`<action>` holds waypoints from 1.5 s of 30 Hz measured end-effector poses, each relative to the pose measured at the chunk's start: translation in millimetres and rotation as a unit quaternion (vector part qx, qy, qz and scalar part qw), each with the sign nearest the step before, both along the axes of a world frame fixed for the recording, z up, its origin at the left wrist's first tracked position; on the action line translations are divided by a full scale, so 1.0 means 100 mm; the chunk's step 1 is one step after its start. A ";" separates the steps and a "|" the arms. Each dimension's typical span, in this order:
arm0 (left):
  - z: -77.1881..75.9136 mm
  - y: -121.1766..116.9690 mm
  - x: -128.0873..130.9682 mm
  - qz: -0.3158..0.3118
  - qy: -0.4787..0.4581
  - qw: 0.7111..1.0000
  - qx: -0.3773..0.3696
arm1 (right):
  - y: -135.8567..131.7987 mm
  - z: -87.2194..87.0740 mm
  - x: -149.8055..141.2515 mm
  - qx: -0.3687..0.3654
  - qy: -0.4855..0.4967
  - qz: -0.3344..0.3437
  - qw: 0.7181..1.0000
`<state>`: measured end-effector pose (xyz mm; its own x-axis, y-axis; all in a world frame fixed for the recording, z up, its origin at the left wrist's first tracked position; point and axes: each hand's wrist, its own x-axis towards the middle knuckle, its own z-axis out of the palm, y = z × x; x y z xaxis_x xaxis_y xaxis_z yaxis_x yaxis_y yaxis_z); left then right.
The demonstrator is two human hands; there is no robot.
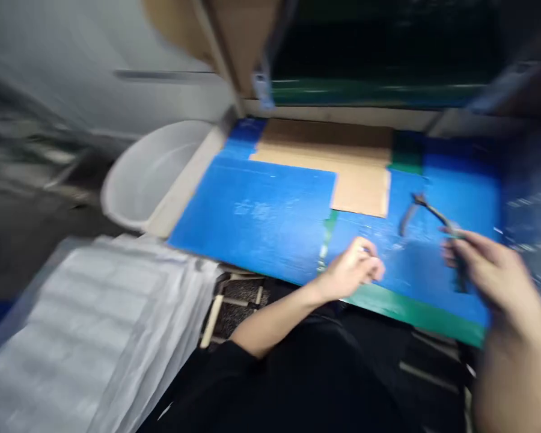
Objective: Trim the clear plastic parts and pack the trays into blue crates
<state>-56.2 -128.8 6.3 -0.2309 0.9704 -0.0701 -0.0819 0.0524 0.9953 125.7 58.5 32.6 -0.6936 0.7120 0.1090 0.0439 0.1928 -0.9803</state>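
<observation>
My right hand point(491, 264) is closed around one handle of a pair of pliers point(437, 213), at the right side of the blue work surface. The pliers' head points away from me and their other handle swings free to the left; blur hides the shape of the jaws. Above the front edge of the surface, my left hand point(354, 267) is curled with its fingers drawn together. Whatever may be between those fingers is too small and blurred to make out.
Brown cardboard point(360, 186) lies across the back of the blue table point(261, 210). A white tub point(139, 168) stands left of the table. Nearer to me on the left is a stack of white foam-like sheets point(103, 307). A dark panel point(388, 54) rises behind the table.
</observation>
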 end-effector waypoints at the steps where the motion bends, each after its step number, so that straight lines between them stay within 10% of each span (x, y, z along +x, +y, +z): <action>1: -0.04 -0.07 -0.03 -0.002 -0.018 1.000 0.006 | -0.12 -0.06 0.11 -0.043 -0.030 -0.009 0.999; 8: -0.07 -0.32 -0.21 -0.027 0.160 0.987 -0.019 | -0.83 -0.20 0.27 -0.293 -0.029 0.016 0.956; 16: 0.12 -0.37 -0.17 -0.017 0.376 0.909 0.176 | -1.23 0.14 0.35 0.003 -0.104 -0.018 0.994; 23: 0.17 -0.42 -0.19 0.017 0.455 0.856 0.244 | -1.49 0.27 0.35 0.226 -0.171 -0.045 0.958; 45: 0.29 -0.47 -0.20 0.028 0.528 0.807 0.262 | -1.53 0.36 0.33 0.188 -0.174 -0.008 0.967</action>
